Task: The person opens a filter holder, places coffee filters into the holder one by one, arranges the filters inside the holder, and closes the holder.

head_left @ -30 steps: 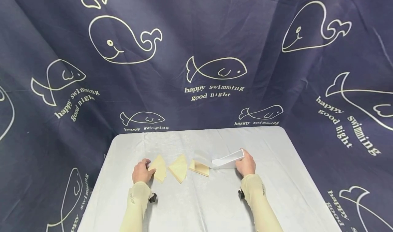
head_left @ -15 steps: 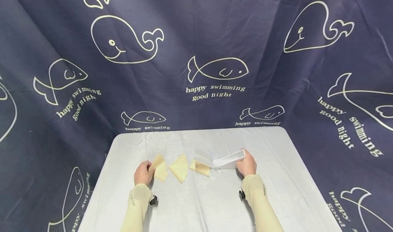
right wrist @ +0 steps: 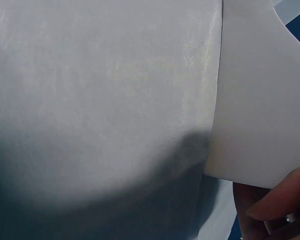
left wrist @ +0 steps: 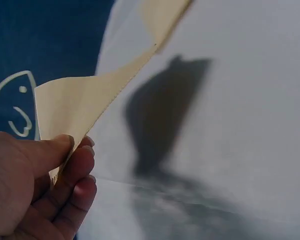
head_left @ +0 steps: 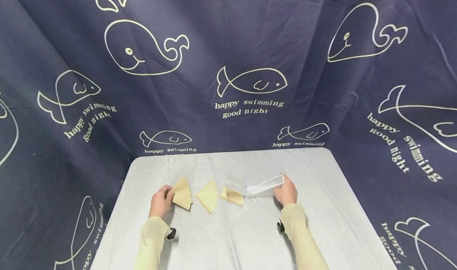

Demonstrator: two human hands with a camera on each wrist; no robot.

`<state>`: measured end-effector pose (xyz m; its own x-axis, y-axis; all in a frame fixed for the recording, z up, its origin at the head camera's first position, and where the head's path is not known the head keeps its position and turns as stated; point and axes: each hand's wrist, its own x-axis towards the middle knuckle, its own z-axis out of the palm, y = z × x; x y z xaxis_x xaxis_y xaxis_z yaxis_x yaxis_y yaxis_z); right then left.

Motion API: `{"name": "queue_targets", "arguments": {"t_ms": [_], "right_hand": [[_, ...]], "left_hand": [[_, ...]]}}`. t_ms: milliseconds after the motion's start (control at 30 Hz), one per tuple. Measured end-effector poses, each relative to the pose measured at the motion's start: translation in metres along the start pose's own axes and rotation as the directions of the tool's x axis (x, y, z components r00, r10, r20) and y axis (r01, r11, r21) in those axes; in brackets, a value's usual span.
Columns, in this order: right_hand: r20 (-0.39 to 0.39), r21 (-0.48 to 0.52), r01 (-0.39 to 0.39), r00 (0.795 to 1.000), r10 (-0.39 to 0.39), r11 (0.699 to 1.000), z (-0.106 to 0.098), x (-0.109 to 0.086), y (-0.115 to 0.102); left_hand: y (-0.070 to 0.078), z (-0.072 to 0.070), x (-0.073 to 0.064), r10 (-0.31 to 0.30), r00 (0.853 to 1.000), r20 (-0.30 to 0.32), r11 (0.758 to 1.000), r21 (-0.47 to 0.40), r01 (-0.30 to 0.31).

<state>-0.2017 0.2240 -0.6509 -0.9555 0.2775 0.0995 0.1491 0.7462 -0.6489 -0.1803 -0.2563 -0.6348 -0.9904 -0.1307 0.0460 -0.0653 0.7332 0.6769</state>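
On the left, my left hand (head_left: 162,200) pinches a tan cone-shaped paper coffee filter (head_left: 183,193) between thumb and fingers. In the left wrist view, this filter (left wrist: 85,97) curves upward, its crimped edge facing me and its shadow falling apart from it on the cloth. My right hand (head_left: 287,190) grips the end of a white open box-like holder (head_left: 265,186), whose ribbed white wall (right wrist: 262,100) fills the right side of the right wrist view. From the holder, a clear sheet (head_left: 235,182) extends left over part of another coffee filter stack (head_left: 233,197).
Between the hands lies a middle stack of coffee filters (head_left: 208,196). A white cloth (head_left: 250,238) covers the round-cornered table. Dark blue curtains (head_left: 250,35) with whale and fish drawings stand close behind the table and along both sides.
My left hand has taken hold of the leftmost coffee filter at its edge, tilted it up and drawn slightly left. The right hand and the holder stay in place.
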Motion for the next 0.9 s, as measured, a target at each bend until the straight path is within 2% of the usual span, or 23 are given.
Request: {"name": "queue_targets", "arguments": {"t_ms": [133, 300, 567, 733, 900], "right_hand": [[-0.004, 0.006, 0.017, 1.0, -0.017, 1.0, -0.001, 0.001, -0.001], [-0.002, 0.007, 0.016, 1.0, -0.016, 1.0, -0.003, 0.0, -0.001], [-0.005, 0.007, 0.016, 1.0, -0.016, 1.0, -0.003, 0.001, -0.003], [-0.007, 0.009, 0.012, 1.0, -0.012, 1.0, -0.001, -0.001, -0.002], [0.006, 0.012, 0.013, 1.0, -0.013, 1.0, 0.0, -0.002, -0.003]], "left_hand": [[0.017, -0.016, 0.002, -0.002, 1.0, -0.017, 1.0, -0.017, 0.002], [0.035, -0.028, 0.005, 0.012, 0.998, -0.057, 0.998, -0.059, -0.015], [0.071, -0.036, 0.004, 0.099, 0.981, -0.164, 0.97, -0.203, -0.132], [0.091, -0.039, -0.003, 0.114, 0.98, -0.162, 0.947, -0.282, -0.157], [0.106, -0.039, -0.006, 0.137, 0.978, -0.158, 0.931, -0.317, -0.182]]}}
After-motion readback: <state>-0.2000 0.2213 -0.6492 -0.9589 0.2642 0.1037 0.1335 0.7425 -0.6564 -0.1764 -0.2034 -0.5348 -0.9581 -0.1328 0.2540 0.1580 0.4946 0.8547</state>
